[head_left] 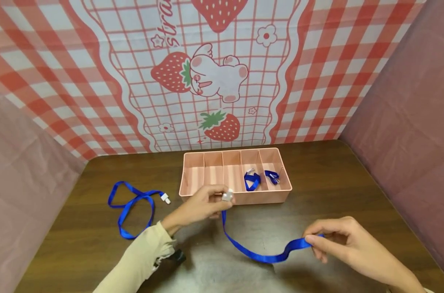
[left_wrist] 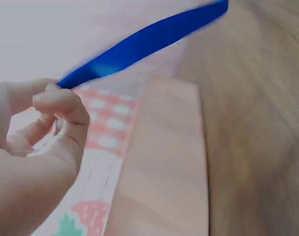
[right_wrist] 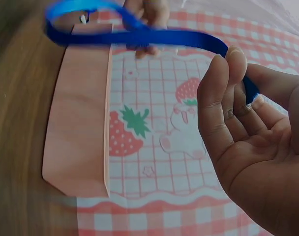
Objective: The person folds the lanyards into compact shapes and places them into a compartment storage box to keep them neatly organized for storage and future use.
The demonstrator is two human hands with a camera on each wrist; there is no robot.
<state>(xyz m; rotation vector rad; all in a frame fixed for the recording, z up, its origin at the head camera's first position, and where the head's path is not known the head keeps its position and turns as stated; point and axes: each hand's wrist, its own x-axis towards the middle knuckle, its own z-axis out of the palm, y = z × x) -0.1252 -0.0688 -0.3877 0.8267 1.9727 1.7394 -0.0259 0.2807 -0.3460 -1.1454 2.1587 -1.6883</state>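
one brown table (head_left: pixel 324 183), red-checked backdrop (head_left: pixel 218 73)

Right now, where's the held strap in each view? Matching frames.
Head: strap low, right of center, sagging in a curve.
Left wrist: strap in the upper part, slanting up to the right.
Right wrist: strap across the top, looped at upper left.
Shared landmark: box, above the strap in head, mostly below it in both wrist views.

Red letters "stra" (head_left: pixel 169 24) stand sideways on the checked backdrop (head_left: pixel 222 77).
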